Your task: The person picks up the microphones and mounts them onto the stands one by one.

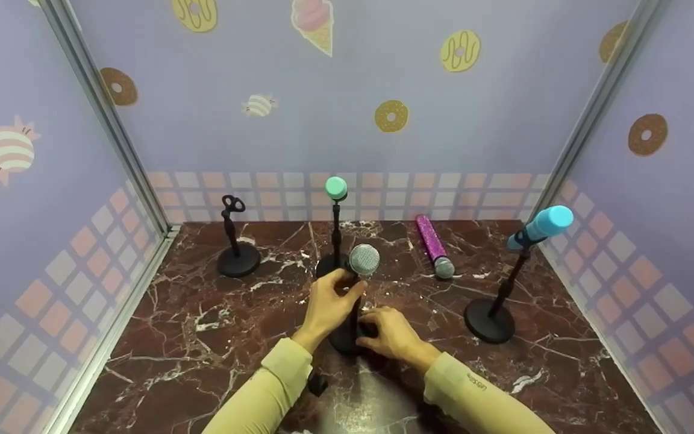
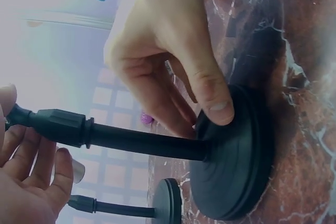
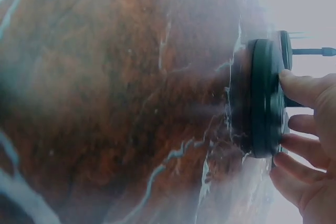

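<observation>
The thumb and fingers of the left hand are bent around the upper part of a black stand, just under the silver mesh head of a microphone. The right hand grips the round base of this same stand, with its thumb upon the top face and its other fingers spread along the edge. The stand is upright on the marbled table, in the middle and near to the person. Beside the left sleeve there lies a small black object. Just behind the hands rises a stand with a mint-green microphone. Farther to the right, a purple glittery microphone lies on the table, and a blue microphone sits tilted in its stand. At the left stands a black stand with a ring clip.
</observation>
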Action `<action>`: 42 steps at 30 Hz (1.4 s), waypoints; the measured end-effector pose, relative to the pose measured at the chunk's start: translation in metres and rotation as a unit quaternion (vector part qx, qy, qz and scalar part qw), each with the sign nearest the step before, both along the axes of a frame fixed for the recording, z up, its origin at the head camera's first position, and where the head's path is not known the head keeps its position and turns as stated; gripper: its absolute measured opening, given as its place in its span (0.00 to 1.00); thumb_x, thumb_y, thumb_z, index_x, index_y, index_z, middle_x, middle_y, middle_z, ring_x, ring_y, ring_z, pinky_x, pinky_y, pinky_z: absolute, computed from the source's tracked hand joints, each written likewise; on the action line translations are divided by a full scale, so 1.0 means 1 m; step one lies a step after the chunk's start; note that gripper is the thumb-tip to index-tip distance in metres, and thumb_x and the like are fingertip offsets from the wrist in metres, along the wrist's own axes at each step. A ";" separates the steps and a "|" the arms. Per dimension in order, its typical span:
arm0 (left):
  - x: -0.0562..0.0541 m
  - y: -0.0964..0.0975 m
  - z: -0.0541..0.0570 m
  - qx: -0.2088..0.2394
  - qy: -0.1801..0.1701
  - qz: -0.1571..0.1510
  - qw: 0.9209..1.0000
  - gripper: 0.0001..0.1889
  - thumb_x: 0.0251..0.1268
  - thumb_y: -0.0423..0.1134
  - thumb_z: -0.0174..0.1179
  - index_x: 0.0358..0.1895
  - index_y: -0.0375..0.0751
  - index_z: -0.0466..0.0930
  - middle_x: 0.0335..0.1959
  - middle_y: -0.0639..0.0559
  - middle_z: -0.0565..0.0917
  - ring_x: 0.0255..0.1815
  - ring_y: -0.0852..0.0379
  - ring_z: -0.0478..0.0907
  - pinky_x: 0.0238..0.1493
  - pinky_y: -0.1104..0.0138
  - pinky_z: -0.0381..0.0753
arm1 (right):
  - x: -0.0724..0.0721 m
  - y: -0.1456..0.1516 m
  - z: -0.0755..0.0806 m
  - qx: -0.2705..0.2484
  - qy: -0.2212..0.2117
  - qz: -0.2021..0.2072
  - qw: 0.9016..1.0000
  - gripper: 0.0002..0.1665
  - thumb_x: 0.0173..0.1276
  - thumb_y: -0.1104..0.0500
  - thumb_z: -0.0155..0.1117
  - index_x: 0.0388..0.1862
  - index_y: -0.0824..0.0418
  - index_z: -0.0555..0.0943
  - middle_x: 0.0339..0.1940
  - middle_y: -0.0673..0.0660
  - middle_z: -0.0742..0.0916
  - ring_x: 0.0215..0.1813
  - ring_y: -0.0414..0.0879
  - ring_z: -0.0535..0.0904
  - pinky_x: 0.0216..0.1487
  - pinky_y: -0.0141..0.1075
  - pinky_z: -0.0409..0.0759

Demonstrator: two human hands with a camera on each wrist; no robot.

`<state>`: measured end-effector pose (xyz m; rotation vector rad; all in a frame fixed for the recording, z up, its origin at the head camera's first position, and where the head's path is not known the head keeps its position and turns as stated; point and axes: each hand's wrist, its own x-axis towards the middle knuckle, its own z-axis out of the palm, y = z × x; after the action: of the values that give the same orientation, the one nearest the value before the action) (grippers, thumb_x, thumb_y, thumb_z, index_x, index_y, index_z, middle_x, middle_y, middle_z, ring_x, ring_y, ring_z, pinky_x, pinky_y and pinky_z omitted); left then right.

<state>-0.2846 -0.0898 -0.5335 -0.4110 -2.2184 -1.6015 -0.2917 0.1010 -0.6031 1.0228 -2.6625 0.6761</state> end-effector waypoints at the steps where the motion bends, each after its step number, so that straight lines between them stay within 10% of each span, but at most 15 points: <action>1: 0.000 0.000 0.002 0.001 -0.001 -0.001 1.000 0.05 0.72 0.39 0.77 0.41 0.42 0.92 0.39 0.46 0.96 0.43 0.51 0.94 0.47 0.66 0.92 | 0.000 0.001 0.001 -0.007 -0.003 0.001 1.000 0.22 0.63 0.52 0.85 0.52 0.63 0.93 0.48 0.59 0.97 0.51 0.57 0.93 0.59 0.52 0.90; 8: -0.002 -0.003 0.008 -0.011 0.009 -0.001 1.000 0.06 0.72 0.41 0.78 0.40 0.44 0.93 0.37 0.48 0.96 0.38 0.59 0.89 0.45 0.69 0.88 | -0.006 0.003 0.012 -0.124 -0.024 -0.021 0.992 0.25 0.64 0.60 0.83 0.58 0.68 0.91 0.52 0.65 0.96 0.52 0.59 0.96 0.56 0.53 0.94; 16: -0.003 -0.003 0.016 -0.004 0.042 0.004 0.999 0.06 0.71 0.40 0.79 0.37 0.42 0.93 0.36 0.47 0.97 0.40 0.49 0.95 0.47 0.58 0.96 | -0.006 -0.006 0.029 -0.269 -0.127 -0.006 0.955 0.28 0.68 0.62 0.82 0.65 0.69 0.88 0.54 0.70 0.95 0.57 0.66 0.94 0.62 0.60 0.93; 42: -0.005 -0.002 0.034 -0.014 0.056 0.012 0.998 0.06 0.68 0.38 0.80 0.36 0.42 0.92 0.35 0.48 0.96 0.38 0.49 0.95 0.45 0.65 0.93 | -0.015 -0.014 0.040 -0.295 -0.119 0.052 0.947 0.18 0.69 0.71 0.75 0.58 0.65 0.91 0.52 0.64 0.96 0.53 0.64 0.96 0.58 0.56 0.95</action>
<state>-0.2900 -0.0923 -0.4997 -0.4691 -2.1565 -1.4997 -0.3064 0.0874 -0.5632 0.9470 -2.3358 1.5849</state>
